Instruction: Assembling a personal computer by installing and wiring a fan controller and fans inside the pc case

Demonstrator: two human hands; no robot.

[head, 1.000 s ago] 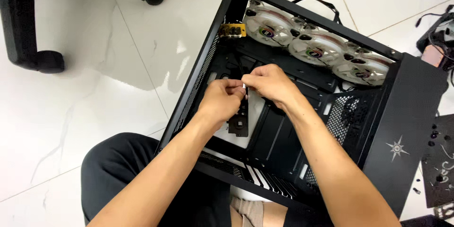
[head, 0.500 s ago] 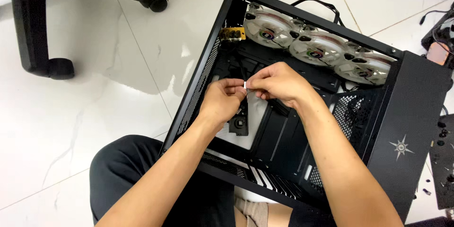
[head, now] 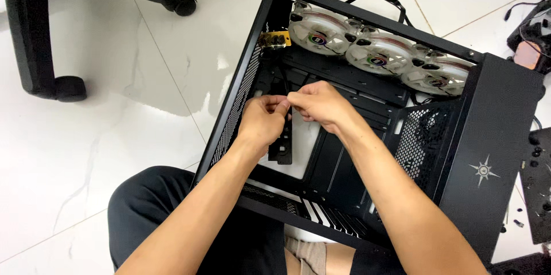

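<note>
- Something small sits pinched between the fingertips of both my hands, over the middle of the open computer case (head: 367,137); it is too small and too hidden by my fingers to say what it is.
- My left hand (head: 263,121) comes in from the near left, fingers curled and closed together toward the pinch point.
- My right hand (head: 321,104) reaches across from the right, its fingertips closed and meeting the left's; both hands touch at that point, so neither is nearer than the other.
- Just below the pinch, a black slotted bracket (head: 284,140) runs near-to-far, its long axis pointing away from me, directly under my left fingers.
- Behind it lies the case's dark inner panel with a pale cut-out (head: 298,146).
- Far side: three white fans (head: 379,56) in a row along the case wall, with a small gold-coloured connector block (head: 274,38) at their left end.
- Case rests on a white tiled floor (head: 115,108); a black chair base (head: 57,28) stands well apart at far left.
</note>
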